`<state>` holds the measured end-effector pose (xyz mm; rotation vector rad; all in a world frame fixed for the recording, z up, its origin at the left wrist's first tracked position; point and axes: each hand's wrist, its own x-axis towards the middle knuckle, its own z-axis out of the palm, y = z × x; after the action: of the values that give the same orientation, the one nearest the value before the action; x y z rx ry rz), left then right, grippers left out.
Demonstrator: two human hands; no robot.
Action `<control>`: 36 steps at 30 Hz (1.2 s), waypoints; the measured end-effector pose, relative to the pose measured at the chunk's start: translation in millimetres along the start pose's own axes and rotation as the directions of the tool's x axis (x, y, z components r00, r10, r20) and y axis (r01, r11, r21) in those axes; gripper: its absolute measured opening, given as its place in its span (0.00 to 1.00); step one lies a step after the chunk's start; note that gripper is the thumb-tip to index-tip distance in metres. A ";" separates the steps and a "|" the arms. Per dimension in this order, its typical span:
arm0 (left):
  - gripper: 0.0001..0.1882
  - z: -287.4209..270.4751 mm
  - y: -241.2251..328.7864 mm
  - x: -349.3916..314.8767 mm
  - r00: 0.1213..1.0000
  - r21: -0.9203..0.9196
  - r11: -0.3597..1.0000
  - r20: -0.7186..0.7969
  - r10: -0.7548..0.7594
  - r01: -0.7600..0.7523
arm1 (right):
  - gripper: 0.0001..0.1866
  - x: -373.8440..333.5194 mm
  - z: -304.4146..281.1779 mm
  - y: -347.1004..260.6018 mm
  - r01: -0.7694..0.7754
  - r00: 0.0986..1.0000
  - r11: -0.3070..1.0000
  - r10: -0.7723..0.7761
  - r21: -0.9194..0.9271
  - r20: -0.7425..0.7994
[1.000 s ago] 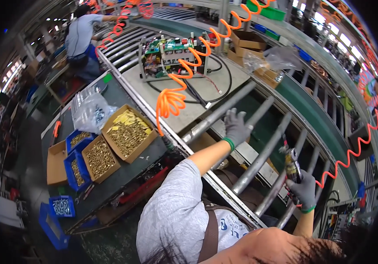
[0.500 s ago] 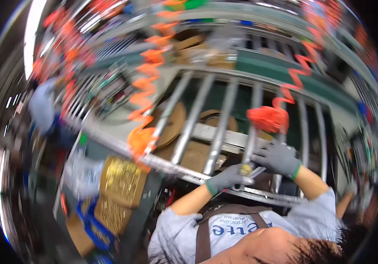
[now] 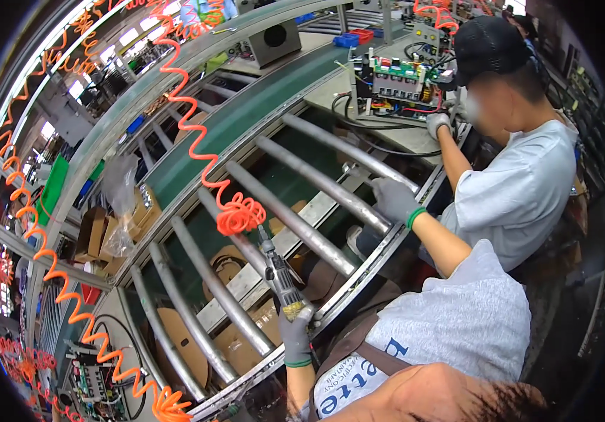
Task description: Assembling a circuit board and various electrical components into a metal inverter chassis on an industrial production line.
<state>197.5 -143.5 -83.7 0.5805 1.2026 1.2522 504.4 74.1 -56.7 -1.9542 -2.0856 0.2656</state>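
Note:
My left hand (image 3: 295, 336), in a grey glove with a green cuff, is closed around the lower end of a power screwdriver (image 3: 282, 278). The tool has a dark grey body with a yellow part near my fingers, and its thin tip points away toward a bunched red coiled hose (image 3: 241, 214). It lies over the metal rollers; whether the hose joins it I cannot tell. My right hand (image 3: 395, 202), gloved alike, reaches out at the right over the last rollers, fingers stretched and apart, with nothing visible in it.
A co-worker in a cap (image 3: 520, 155) stands close on the right, a gloved hand by an open electronic unit (image 3: 404, 84) with cables. Another circuit assembly (image 3: 98, 380) sits at the lower left. Cardboard boxes (image 3: 146, 211) stand beyond the rollers; orange coiled hoses (image 3: 70, 299) hang at left.
The view has swung to the right, bringing the co-worker and the unit into sight. My hands, close together before, are now apart: the right has gone rightward, the left keeps the tool.

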 end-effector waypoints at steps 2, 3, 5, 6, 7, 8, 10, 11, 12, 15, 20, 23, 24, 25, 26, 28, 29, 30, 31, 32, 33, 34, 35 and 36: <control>0.13 4.0 -2.6 1.4 1.000 0.031 1.000 -0.017 0.000 0.001 | 0.12 13.2 -12.0 23.6 -0.157 0.987 0.984 0.155 -0.088 -0.029; 0.13 4.2 -2.9 1.4 1.000 0.030 1.000 -0.002 -0.001 0.001 | 0.13 21.9 -9.6 39.3 -0.214 0.976 0.969 0.209 -0.120 -0.056; 0.13 6.2 1.1 -2.9 1.000 0.037 0.999 -0.007 0.028 -0.028 | 0.13 41.7 -7.5 61.0 -0.235 0.972 0.950 0.235 -0.207 -0.023; 0.13 7.1 5.9 -3.9 1.000 0.071 0.997 0.008 0.010 -0.010 | 0.14 50.4 -6.0 71.6 -0.244 0.966 0.926 0.260 -0.287 0.017; 0.13 5.9 4.0 -2.5 1.000 0.069 0.998 0.011 0.008 -0.009 | 0.14 57.7 -4.3 78.6 -0.246 0.965 0.925 0.262 -0.290 0.015; 0.13 4.6 1.2 -2.1 1.000 0.091 0.996 -0.009 0.013 -0.012 | 0.15 64.3 -2.2 85.3 -0.258 0.960 0.916 0.278 -0.307 0.023; 0.13 4.9 -3.8 -1.3 0.999 0.117 0.993 -0.033 0.016 -0.012 | 0.17 75.6 2.2 97.6 -0.236 0.967 0.927 0.252 -0.290 0.019; 0.14 4.8 -5.8 -0.6 0.999 0.120 0.993 -0.039 0.014 -0.010 | 0.17 79.8 4.1 102.5 -0.236 0.967 0.928 0.253 -0.288 0.022; 0.14 5.1 -7.2 0.4 0.999 0.123 0.992 -0.045 0.013 -0.007 | 0.17 83.4 5.7 107.5 -0.259 0.966 0.937 0.253 -0.236 -0.055; 0.15 15.6 1.7 1.4 0.997 0.132 0.991 -0.072 -0.005 0.015 | 0.17 97.8 -0.4 109.8 -0.349 0.936 0.928 0.338 -0.129 -0.103; 0.17 21.1 4.5 1.3 0.993 0.159 0.987 -0.113 0.034 -0.016 | 0.17 118.5 -5.1 131.3 -0.404 0.905 0.896 0.361 -0.187 -0.226; 0.18 20.6 3.8 2.7 0.993 0.221 0.975 -0.118 0.022 0.004 | 0.16 125.2 -17.6 149.6 -0.404 0.911 0.881 0.364 -0.247 -0.192; 0.18 19.3 0.9 3.5 0.991 0.221 0.975 -0.130 0.016 0.013 | 0.15 131.1 -21.1 157.8 -0.400 0.916 0.888 0.377 -0.229 -0.138; 0.18 17.7 -1.0 3.6 0.993 0.228 0.974 -0.121 0.012 0.016 | 0.14 133.5 -25.4 161.9 -0.398 0.917 0.893 0.390 -0.208 -0.080; 0.18 17.1 -2.9 3.9 0.991 0.228 0.974 -0.129 0.024 0.006 | 0.13 137.2 -27.5 163.8 -0.435 0.900 0.882 0.426 -0.181 -0.086; 0.19 13.7 -9.9 4.6 0.991 0.212 0.977 -0.121 0.054 -0.028 | 0.13 135.8 -34.6 164.6 -0.402 0.915 0.891 0.395 -0.210 -0.079; 0.19 10.1 -11.2 5.2 0.993 0.217 0.976 -0.109 0.049 -0.024 | 0.13 134.8 -38.7 164.6 -0.356 0.934 0.903 0.350 -0.242 -0.068; 0.20 6.4 -10.8 6.6 0.993 0.261 0.965 -0.118 0.005 0.026 | 0.13 134.8 -39.7 167.6 -0.315 0.949 0.909 0.309 -0.272 -0.065; 0.21 5.3 -10.3 6.8 0.990 0.299 0.951 -0.133 -0.037 0.076 | 0.13 135.1 -40.4 167.2 -0.322 0.946 0.906 0.316 -0.274 -0.067; 0.23 5.9 -10.4 6.9 0.988 0.282 0.954 -0.146 -0.059 0.098 | 0.13 134.9 -40.5 165.5 -0.300 0.953 0.911 0.302 -0.282 -0.037; 0.23 8.0 -10.4 6.8 0.988 0.282 0.954 -0.140 -0.062 0.100 | 0.13 135.3 -40.9 163.6 -0.276 0.958 0.917 0.286 -0.289 -0.006; 0.24 14.9 -4.5 3.2 0.990 0.253 0.966 -0.136 -0.026 0.060 | 0.13 133.9 -41.5 162.9 -0.283 0.956 0.914 0.294 -0.292 -0.004; 0.24 19.8 -1.9 1.2 0.991 0.222 0.975 -0.135 0.012 0.019 | 0.14 133.0 -42.8 161.6 -0.292 0.953 0.912 0.303 -0.286 -0.009; 0.25 19.9 -5.0 2.6 0.989 0.248 0.969 -0.149 0.016 0.022 | 0.14 132.0 -44.5 159.8 -0.300 0.951 0.912 0.309 -0.280 -0.013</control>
<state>217.2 -137.4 -82.4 0.6760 1.4998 1.1659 662.8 215.1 -55.4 -2.4618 -1.9138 0.0622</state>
